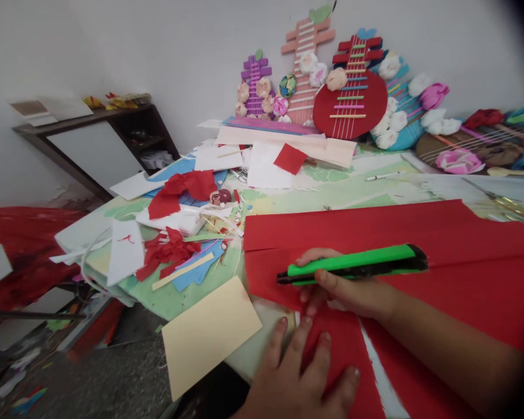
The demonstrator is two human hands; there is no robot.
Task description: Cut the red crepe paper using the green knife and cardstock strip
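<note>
1. Right hand [353, 294]: closed around what looks like a green-and-black stapler [353, 262], thumb along its near side, other fingers partly hidden behind. Narrow black nose points leftward, over the red paper [375, 227]. Whether the stapler is squeezed, cannot tell.

2. Left hand [297, 372]: fingers spread, palm down, just on the near side of the right hand's fingertips. Lies mostly on the near part of the red paper; nothing seen gripped in it.

3. Red paper: under both hands, running beyond and rightward of the right hand. A long pale gap splits it right of the left hand. Whether the right fingertips also pinch an edge, cannot tell.

4. Judgement on handling: the spread left hand should steady the paper best if pressure stays even and the sheet smooth. Left fingertips are near the nose, so better kept out from under it. Firmer grip well back on the stapler likely gives a squarer press.

5. Left of the left hand: tan card [212, 337], apart from it. Farther off, red scraps [168, 253] on the tabletop [152, 295]; beyond both hands, a red guitar-shaped craft [322, 113].
</note>
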